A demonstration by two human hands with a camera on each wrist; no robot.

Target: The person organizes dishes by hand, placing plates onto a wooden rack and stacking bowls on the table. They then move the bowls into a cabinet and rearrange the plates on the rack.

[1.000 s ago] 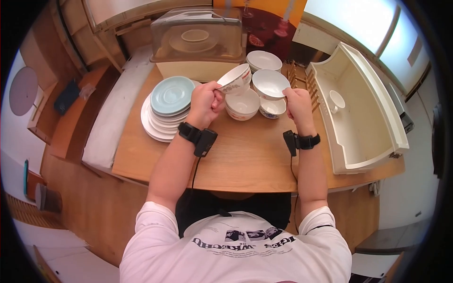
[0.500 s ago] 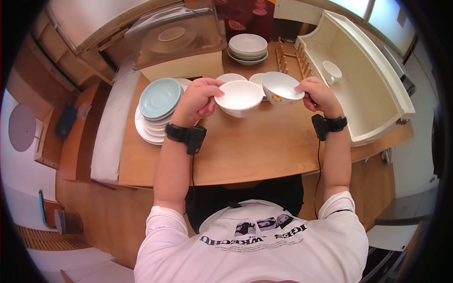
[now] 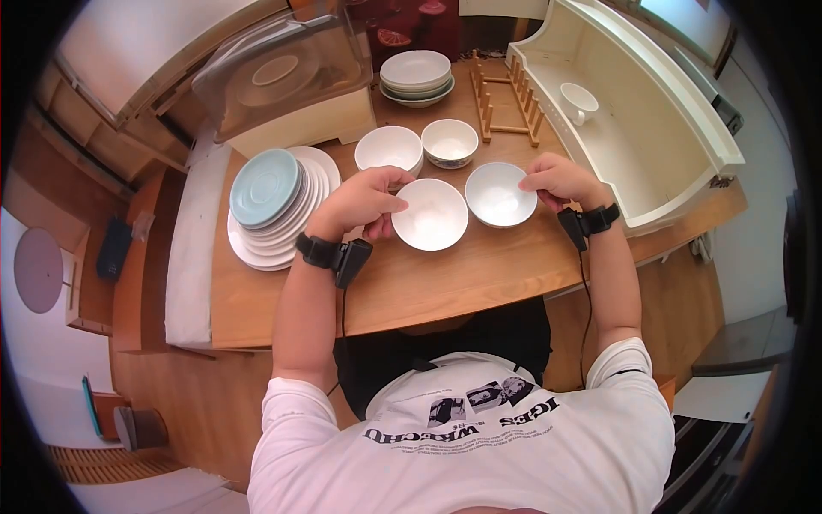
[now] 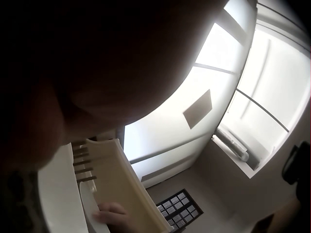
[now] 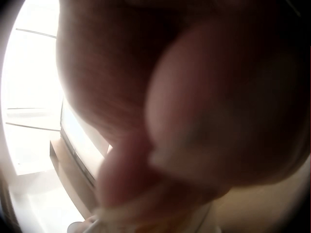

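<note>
In the head view, my left hand (image 3: pixel 364 204) pinches the left rim of a white bowl (image 3: pixel 431 216), thumb at the edge. To its right, my right hand (image 3: pixel 565 182) pinches the right rim of a second white bowl (image 3: pixel 501 197). Both bowls face upward, side by side close over the front half of the table, their insides bare. Just behind them stand another white bowl (image 3: pixel 390 147) and a smaller bowl (image 3: pixel 449 141) with a patterned outside. The right wrist view is mostly filled by blurred fingers (image 5: pixel 194 111).
Stacked plates with a light blue one (image 3: pixel 265 188) on top stand at the left. Behind are a lidded container (image 3: pixel 291 111), stacked dishes (image 3: pixel 415 68) and a wooden peg rack (image 3: pixel 509 103). A cream bin (image 3: pixel 651 128) holding a cup (image 3: pixel 578 101) flanks the right side.
Both hands have brought their bowls nearer the body and lower, from tilted above the other bowls to nearly level over the table. The head view has shifted, showing more of the rack.
</note>
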